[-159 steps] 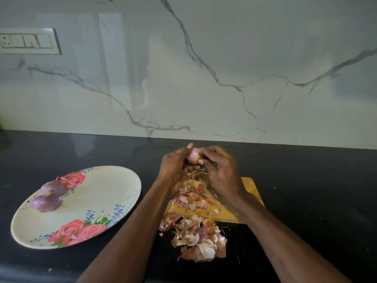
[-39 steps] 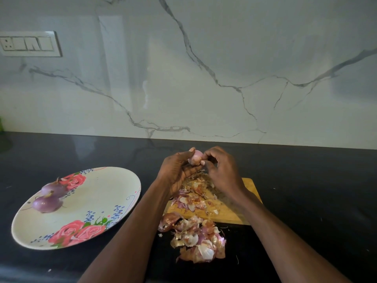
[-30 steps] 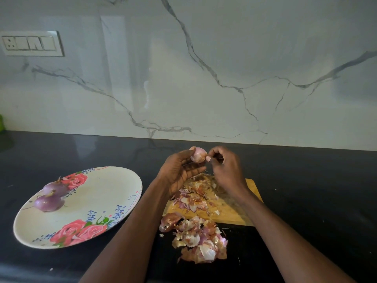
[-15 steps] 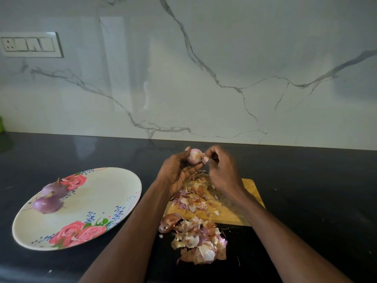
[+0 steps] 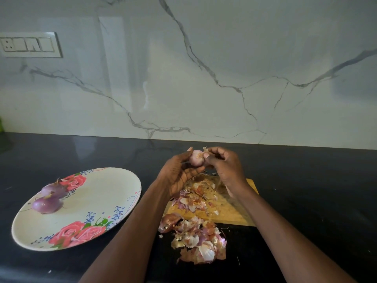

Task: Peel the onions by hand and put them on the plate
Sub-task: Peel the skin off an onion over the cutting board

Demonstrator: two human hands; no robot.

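A small pale pink onion [image 5: 196, 157] is cradled in the curled fingers of my left hand [image 5: 177, 175], above the far end of the wooden cutting board [image 5: 228, 213]. My right hand [image 5: 225, 169] pinches a scrap of papery skin at the onion's top right. Two peeled purple onions [image 5: 47, 204] [image 5: 53, 189] lie at the left side of the floral plate [image 5: 85, 205], which sits on the black counter to the left of my arms.
Loose onion peels [image 5: 195, 240] lie heaped on the counter in front of the board, and more peels [image 5: 195, 193] cover the board. A marble wall with a switch panel [image 5: 28, 44] rises behind the counter.
My hands have stayed over the board. The onion has turned slightly in my left hand, and my right fingers have shifted to its top, pulling at a bit of skin.
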